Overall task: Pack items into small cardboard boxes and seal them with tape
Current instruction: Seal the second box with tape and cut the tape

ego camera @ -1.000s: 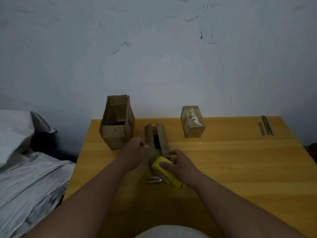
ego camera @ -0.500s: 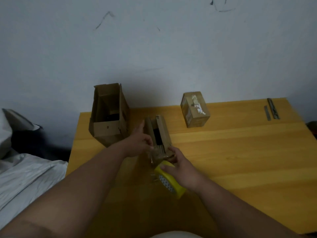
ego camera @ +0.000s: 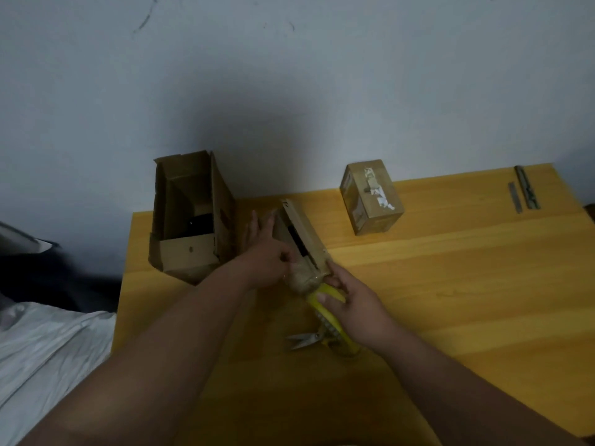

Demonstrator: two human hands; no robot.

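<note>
**Taping the near end of a small box**

My left hand (ego camera: 270, 262) steadies the small box (ego camera: 302, 243) at the middle of the table (ego camera: 450, 284); the thumb and curled fingers press against its near left side, while one or two fingers extend along the far side. Whether they actually pinch the flap I cannot tell. My right hand (ego camera: 357, 304) is wrapped around the yellow tape dispenser (ego camera: 331, 317), fingers curled over its top, its front end touching the near end of the box, where a glossy stretch of tape (ego camera: 304, 280) already covers the cardboard. The top of the box shows a dark slot between the flaps, so it appears not yet fully closed.

Judgement on the step: the tape is being laid over the end and should run up along the top seam. To do this well, I should keep the flaps pressed flush with the left hand, hold the dispenser low against the cardboard, and pull in line with the seam so the strip lies without wrinkles.

Scissors (ego camera: 302, 340) lie on the table just beside the dispenser, near for cutting. A large open box (ego camera: 190, 220) stands to the left; a sealed box (ego camera: 372, 197) stands well apart to the right.
</note>
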